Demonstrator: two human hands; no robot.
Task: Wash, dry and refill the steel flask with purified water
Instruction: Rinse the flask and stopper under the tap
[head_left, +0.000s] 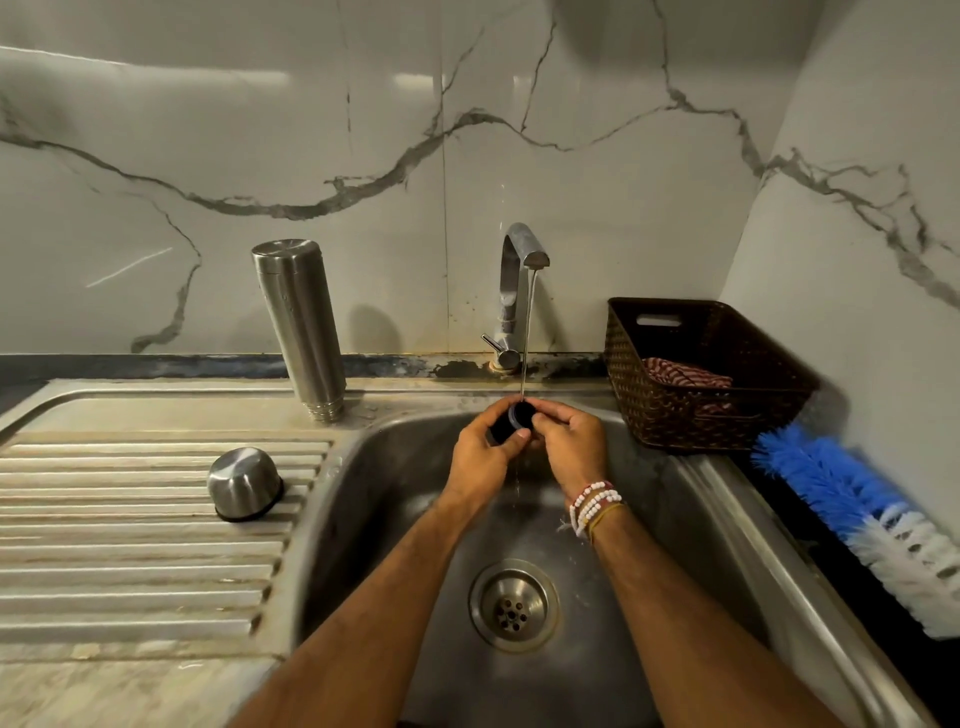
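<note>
Right under the tap (522, 249), in its running stream, the left hand (480, 457) and right hand (569, 447) both curl their fingers around the dark stopper (519, 415). The steel flask (301, 322) stands upside down left of the tap, and the steel cup (244, 483) sits farther left.

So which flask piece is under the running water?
The dark stopper, held by left hand and right hand; the steel body and cap sit upside down on the drainboard.
</note>
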